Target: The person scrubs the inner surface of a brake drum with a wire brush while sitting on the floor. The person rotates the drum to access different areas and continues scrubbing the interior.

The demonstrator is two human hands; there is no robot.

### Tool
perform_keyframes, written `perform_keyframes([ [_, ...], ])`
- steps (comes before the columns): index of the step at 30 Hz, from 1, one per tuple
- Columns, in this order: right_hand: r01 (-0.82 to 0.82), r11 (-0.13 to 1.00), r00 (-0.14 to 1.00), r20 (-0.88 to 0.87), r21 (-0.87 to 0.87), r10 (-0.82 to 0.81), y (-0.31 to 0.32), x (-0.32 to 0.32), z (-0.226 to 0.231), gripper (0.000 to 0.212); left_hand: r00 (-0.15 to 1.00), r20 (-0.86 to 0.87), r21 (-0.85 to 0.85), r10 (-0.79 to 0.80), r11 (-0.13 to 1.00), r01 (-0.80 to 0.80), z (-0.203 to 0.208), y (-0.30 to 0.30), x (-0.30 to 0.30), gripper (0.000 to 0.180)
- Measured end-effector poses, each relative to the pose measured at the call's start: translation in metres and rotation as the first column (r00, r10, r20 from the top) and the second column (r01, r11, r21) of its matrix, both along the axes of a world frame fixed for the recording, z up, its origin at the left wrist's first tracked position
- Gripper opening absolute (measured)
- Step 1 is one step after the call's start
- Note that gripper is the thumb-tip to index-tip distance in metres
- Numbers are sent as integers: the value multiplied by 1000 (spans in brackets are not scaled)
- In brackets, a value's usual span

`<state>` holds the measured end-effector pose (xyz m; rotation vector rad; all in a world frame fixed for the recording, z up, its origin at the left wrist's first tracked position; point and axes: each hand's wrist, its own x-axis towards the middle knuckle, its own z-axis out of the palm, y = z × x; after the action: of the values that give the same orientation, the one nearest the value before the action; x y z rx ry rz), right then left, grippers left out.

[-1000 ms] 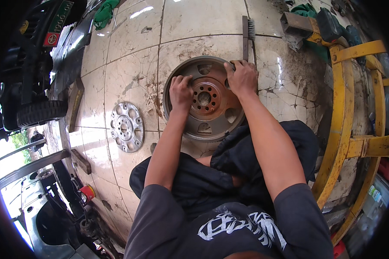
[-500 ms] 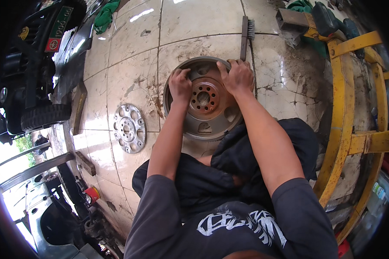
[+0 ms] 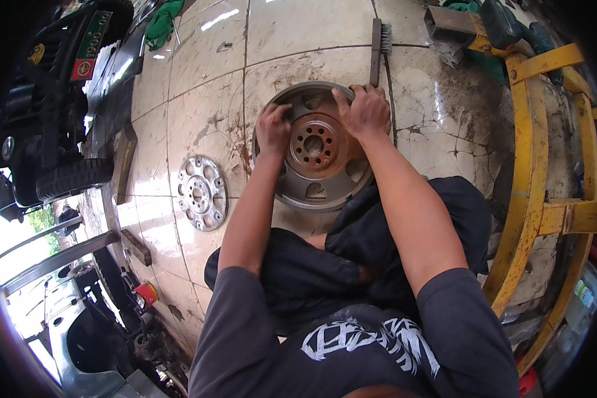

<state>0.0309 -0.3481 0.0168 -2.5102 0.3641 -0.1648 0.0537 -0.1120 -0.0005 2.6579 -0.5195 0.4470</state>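
Observation:
In front of my folded legs is a large round steel flywheel (image 3: pixel 300 180), its hub rusty brown and ringed with bolt holes. My left hand (image 3: pixel 273 129) is curled over the upper left part of its rim. At the upper right, my right hand (image 3: pixel 367 113) grips the rim with the thumb on the inner face and the fingers over the outer edge. Just beyond the right hand lies a wire brush (image 3: pixel 376 53) with a dark handle. A smaller silver metal plate (image 3: pixel 202 193) with round cut-outs rests on the floor to the left.
Dirty, cracked tiles (image 3: pixel 205 109) make up the floor. A yellow metal frame (image 3: pixel 525 172) stands at the right, near a square steel tube (image 3: pixel 448 25). Along the left are a dark vehicle (image 3: pixel 43 99), wooden blocks (image 3: pixel 135 249) and a red can (image 3: pixel 146 294). A green cloth (image 3: pixel 162 25) lies far left.
The whole view has shifted slightly. My left hand sits a little farther left on the flywheel's rim; my right hand keeps its place on it.

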Motion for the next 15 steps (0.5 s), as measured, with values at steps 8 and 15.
perform_keyframes([
  [8,9,1000,1000,16,6,-9,-5,2,-6,66,999,-43,-5,30,1000,-30,-1,3,-3,35],
  [15,24,1000,1000,-12,-3,-24,-9,3,-9,67,998,-50,-31,-33,999,32,-9,-14,-11,38],
])
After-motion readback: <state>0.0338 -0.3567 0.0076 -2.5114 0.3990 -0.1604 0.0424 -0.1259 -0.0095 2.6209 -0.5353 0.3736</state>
